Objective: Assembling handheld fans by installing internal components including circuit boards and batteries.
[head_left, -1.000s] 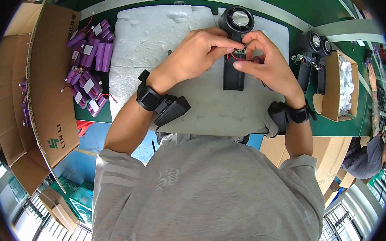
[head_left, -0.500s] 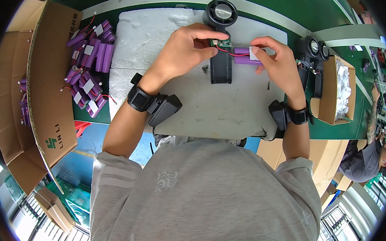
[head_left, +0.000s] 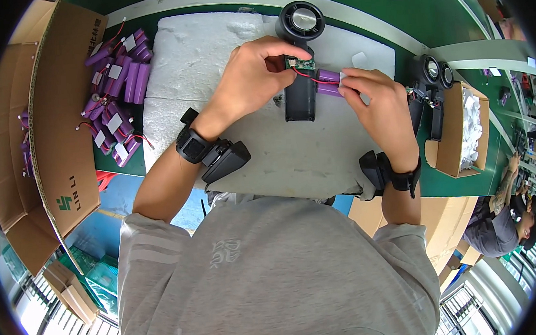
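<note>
A black handheld fan [head_left: 299, 101] lies on the foam slab, its round head at the far end and its handle pointing toward me. My left hand [head_left: 255, 70] pinches the small green circuit board [head_left: 300, 62] at the top of the handle between thumb and index finger. Red wires run from the board to a purple battery pack [head_left: 328, 83] just right of the handle. My right hand [head_left: 379, 102] grips the pack's right end with its fingertips, partly hiding it. A pale, flat square piece [head_left: 359, 59] lies on the foam beyond my right fingers.
Several purple battery packs [head_left: 115, 84] with wires lie at left beside a large cardboard box [head_left: 63, 137]. At right are more black fans [head_left: 429, 75] and a small carton [head_left: 448, 135] holding white pieces. Another person [head_left: 499, 227] sits far right.
The battery pack has come nearer the fan handle with my right hand. A pale square piece now shows on the foam beyond that hand. My left hand keeps its hold on the board.
</note>
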{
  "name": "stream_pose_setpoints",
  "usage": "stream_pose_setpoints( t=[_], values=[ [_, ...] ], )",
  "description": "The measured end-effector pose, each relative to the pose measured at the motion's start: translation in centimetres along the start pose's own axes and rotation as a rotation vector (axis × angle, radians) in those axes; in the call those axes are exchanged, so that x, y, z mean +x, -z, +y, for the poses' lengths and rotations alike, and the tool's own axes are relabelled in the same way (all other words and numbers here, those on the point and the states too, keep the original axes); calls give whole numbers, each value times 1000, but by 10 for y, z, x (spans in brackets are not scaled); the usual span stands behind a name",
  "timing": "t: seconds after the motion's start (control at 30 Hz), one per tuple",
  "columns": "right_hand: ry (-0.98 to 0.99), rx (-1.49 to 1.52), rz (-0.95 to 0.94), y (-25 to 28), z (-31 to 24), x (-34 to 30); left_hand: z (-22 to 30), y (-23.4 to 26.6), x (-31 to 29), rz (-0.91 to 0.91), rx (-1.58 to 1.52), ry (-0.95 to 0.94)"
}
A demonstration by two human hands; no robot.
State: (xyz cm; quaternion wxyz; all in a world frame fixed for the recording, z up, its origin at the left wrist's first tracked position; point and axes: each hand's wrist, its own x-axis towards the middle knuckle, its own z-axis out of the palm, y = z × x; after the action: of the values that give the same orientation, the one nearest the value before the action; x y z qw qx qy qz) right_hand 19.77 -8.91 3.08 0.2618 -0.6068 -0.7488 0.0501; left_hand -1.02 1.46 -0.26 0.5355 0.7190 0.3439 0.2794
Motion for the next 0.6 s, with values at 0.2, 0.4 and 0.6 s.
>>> stream_pose_setpoints(
  t=[0.2,0.4,0.6],
  values=[
    [-28,-80,-14,-2,-11,0,1,0,-1,-2,15,-17],
    [-54,-81,-35,-2,-11,2,6,3,-2,-73,70,17],
    [-108,-30,-69,4,-6,4,7,5,-1,-70,69,-12]
  ],
)
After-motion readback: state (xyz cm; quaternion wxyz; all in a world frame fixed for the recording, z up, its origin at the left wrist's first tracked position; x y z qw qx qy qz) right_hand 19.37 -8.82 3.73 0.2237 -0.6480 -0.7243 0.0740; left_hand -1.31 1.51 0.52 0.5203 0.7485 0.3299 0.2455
